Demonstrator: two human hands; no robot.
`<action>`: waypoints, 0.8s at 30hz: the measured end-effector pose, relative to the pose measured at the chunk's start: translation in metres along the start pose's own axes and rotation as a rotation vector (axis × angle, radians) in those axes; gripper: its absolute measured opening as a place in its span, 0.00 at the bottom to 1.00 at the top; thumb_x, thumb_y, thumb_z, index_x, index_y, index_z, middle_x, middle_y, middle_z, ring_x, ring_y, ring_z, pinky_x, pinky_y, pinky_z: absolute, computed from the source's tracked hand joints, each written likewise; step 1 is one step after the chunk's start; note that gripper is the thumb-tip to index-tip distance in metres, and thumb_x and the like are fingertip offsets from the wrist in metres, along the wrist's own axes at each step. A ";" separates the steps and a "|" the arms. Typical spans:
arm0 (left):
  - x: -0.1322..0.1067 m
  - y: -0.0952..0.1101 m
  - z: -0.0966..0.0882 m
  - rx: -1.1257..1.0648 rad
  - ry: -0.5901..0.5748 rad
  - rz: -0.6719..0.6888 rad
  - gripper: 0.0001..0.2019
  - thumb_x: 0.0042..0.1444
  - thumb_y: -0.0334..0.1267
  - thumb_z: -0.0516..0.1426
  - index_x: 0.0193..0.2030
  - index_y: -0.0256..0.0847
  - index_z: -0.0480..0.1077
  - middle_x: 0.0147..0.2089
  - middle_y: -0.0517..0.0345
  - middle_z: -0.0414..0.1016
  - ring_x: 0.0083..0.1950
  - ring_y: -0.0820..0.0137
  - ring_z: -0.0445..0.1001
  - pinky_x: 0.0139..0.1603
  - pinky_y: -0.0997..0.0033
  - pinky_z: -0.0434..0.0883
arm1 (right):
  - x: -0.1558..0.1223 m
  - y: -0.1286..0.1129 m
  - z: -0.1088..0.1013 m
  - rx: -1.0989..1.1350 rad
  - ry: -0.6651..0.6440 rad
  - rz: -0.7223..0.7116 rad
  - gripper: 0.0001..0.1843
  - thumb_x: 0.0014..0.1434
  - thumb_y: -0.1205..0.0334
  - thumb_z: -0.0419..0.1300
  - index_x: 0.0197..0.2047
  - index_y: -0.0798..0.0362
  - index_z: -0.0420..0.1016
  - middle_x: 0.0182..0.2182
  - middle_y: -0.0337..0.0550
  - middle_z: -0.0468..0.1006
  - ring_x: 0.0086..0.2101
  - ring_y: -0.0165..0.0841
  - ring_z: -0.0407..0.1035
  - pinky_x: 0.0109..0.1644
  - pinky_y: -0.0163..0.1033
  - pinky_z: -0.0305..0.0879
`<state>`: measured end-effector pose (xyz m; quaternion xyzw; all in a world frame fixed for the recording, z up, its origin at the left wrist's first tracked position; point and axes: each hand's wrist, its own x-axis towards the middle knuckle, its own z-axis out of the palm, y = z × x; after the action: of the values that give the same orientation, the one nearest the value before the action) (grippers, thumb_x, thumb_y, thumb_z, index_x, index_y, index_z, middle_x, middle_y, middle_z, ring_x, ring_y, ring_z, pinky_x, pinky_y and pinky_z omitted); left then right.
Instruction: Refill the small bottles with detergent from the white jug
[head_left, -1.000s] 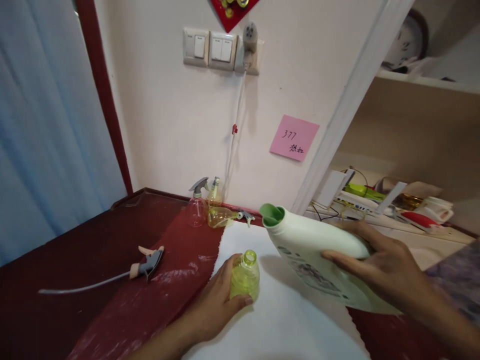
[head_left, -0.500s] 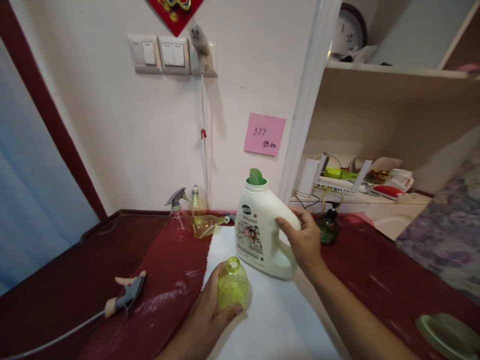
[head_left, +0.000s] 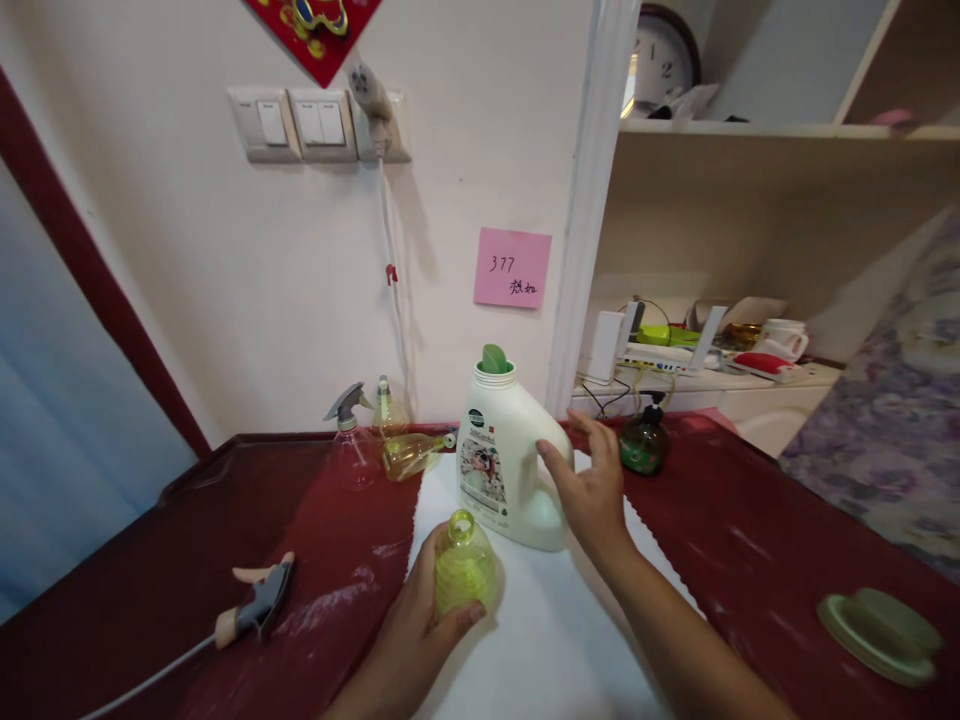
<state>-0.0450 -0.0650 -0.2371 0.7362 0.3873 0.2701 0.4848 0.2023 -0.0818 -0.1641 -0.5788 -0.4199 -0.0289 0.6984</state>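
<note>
The small yellow-green bottle [head_left: 463, 575] stands upright on the white cloth [head_left: 547, 640], long axis vertical, open neck pointing up, just in front of the white detergent jug [head_left: 504, 462]. The left hand [head_left: 420, 630] wraps around the bottle's side, fingers curled shut on it. The right hand [head_left: 589, 480] is open, fingers spread loosely beside the jug's handle; whether it touches is unclear. The jug stands upright, its green spout uncapped. Left of the jug lie spray bottles [head_left: 375, 440] and a loose trigger sprayer [head_left: 255, 605]; right of it, a dark green bottle [head_left: 643, 445] and a green cap [head_left: 879, 632]. Behind the jug, a pink note [head_left: 512, 267] reads "377".
</note>
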 end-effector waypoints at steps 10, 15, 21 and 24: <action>0.001 0.000 0.003 -0.060 0.055 0.096 0.42 0.62 0.50 0.59 0.76 0.39 0.45 0.78 0.34 0.50 0.79 0.49 0.49 0.77 0.45 0.50 | -0.115 -0.026 0.019 0.113 -0.552 0.126 0.37 0.57 0.58 0.64 0.68 0.49 0.59 0.65 0.52 0.66 0.65 0.47 0.60 0.70 0.58 0.57; 0.004 0.009 -0.006 -0.092 -0.044 0.151 0.43 0.59 0.48 0.64 0.76 0.43 0.49 0.77 0.41 0.55 0.77 0.50 0.56 0.76 0.48 0.54 | -0.127 -0.008 0.025 0.135 -0.668 0.200 0.36 0.58 0.58 0.61 0.69 0.52 0.60 0.65 0.54 0.69 0.64 0.46 0.63 0.69 0.57 0.59; -0.014 0.020 -0.038 -0.203 -0.155 -0.026 0.48 0.49 0.54 0.70 0.75 0.49 0.58 0.79 0.48 0.54 0.79 0.46 0.49 0.77 0.43 0.51 | -0.131 -0.004 0.023 0.133 -0.667 0.193 0.36 0.61 0.54 0.61 0.70 0.51 0.58 0.66 0.55 0.67 0.65 0.48 0.61 0.70 0.59 0.56; -0.033 0.025 -0.050 -0.236 -0.122 -0.174 0.44 0.50 0.59 0.69 0.72 0.49 0.63 0.78 0.49 0.55 0.77 0.45 0.55 0.74 0.42 0.57 | -0.131 -0.003 0.023 0.101 -0.670 0.188 0.36 0.61 0.53 0.61 0.70 0.52 0.58 0.66 0.55 0.67 0.65 0.48 0.62 0.70 0.59 0.57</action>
<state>-0.0941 -0.0733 -0.1955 0.6528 0.3849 0.2257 0.6122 0.1032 -0.1220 -0.2438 -0.5569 -0.5714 0.2480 0.5495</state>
